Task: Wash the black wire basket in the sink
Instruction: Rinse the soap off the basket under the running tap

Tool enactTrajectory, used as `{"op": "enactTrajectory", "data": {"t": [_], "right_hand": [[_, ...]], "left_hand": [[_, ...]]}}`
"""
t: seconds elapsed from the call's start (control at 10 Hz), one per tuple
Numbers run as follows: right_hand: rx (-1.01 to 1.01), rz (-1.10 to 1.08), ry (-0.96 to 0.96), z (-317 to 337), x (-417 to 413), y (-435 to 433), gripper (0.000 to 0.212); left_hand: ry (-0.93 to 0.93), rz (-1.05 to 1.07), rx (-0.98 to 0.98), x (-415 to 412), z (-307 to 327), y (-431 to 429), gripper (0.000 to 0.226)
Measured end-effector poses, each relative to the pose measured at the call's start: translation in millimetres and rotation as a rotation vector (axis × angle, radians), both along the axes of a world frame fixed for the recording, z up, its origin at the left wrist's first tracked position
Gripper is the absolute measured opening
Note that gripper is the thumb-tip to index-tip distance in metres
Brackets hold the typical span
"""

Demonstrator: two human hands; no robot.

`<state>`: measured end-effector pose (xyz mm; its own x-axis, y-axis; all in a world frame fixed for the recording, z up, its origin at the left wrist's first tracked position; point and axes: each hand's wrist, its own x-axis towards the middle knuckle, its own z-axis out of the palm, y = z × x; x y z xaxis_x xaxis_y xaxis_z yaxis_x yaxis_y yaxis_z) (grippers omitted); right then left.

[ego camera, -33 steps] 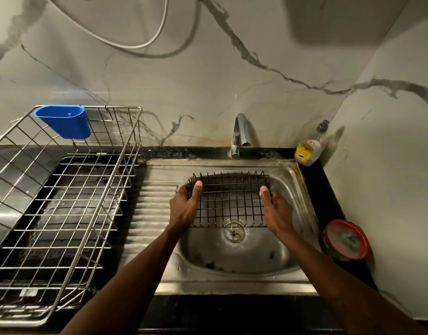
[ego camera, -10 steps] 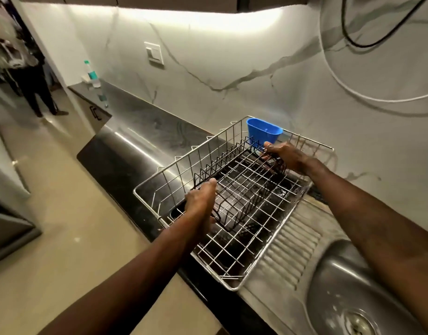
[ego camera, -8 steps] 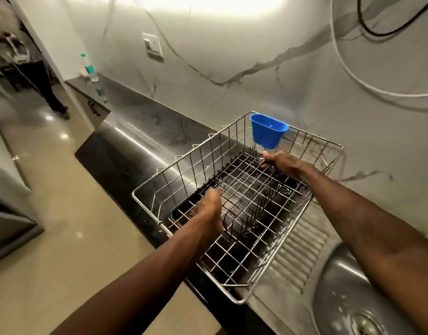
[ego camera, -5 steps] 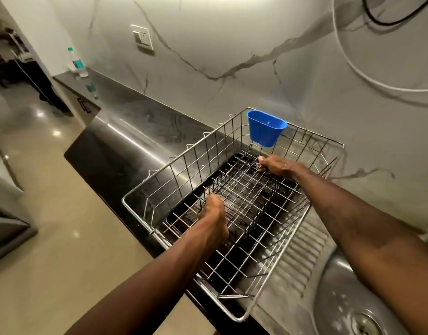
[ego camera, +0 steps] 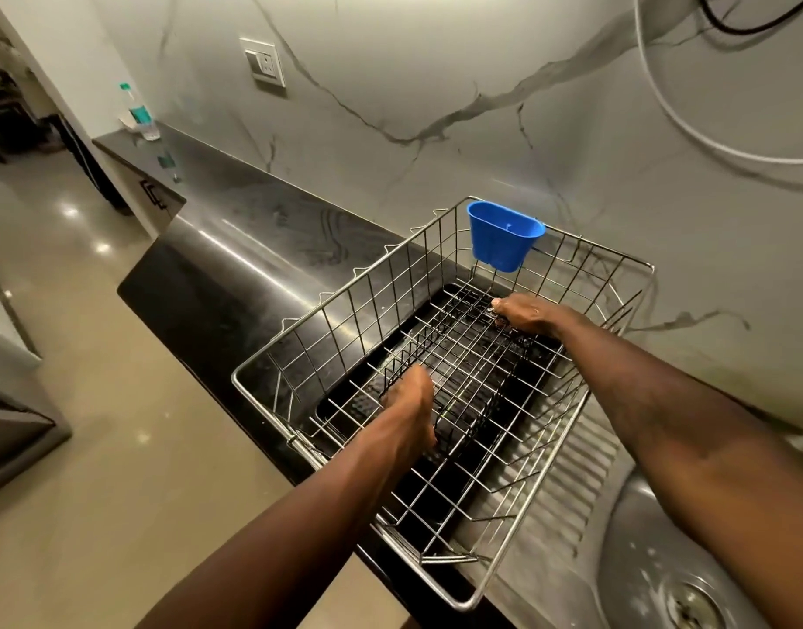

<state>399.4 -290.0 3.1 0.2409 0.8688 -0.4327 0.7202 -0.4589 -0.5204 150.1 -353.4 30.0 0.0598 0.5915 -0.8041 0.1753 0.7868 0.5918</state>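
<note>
Black wire basket (ego camera: 458, 379): resting in steel rack (ego camera: 345, 306), likely to dry.
Hands: your left hand (ego camera: 411, 410) and right hand (ego camera: 526, 313) grip its ends.
Next: release evenly.

the long black counter (ego camera: 263, 238) runs along the wall in front of me. it is shiny and dark. far off at its end stands a bottle (ego camera: 138, 113) with a green cap. close to me a big silver wire rack (ego camera: 327, 306) sits on it, partly on the ribbed steel board (ego camera: 567, 483) next to the sink (ego camera: 640, 560). the sink is set into the counter.
</note>
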Motion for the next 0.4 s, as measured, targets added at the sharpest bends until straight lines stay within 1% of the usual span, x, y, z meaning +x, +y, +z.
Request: {"op": "enactTrajectory", "data": {"t": [0.1, 0.2, 0.3, 0.4], "right_hand": [[0.066, 0.035, -0.015, 15, -13, -9, 0.054], [0.123, 0.022, -0.039, 26, -21, -16, 0.057], [0.204, 0.021, -0.076, 44, -33, -32, 0.064], [0.265, -0.026, -0.076, 58, -43, -43, 0.065]], "left_hand": [[0.042, 0.069, 0.033, 3, 2, 0, 0.024], [0.154, 0.058, 0.134, 2, 0, 9, 0.074], [0.282, -0.071, 0.348, 8, 10, 18, 0.097], [0.304, -0.16, 0.475, 17, 12, 20, 0.097]]}}
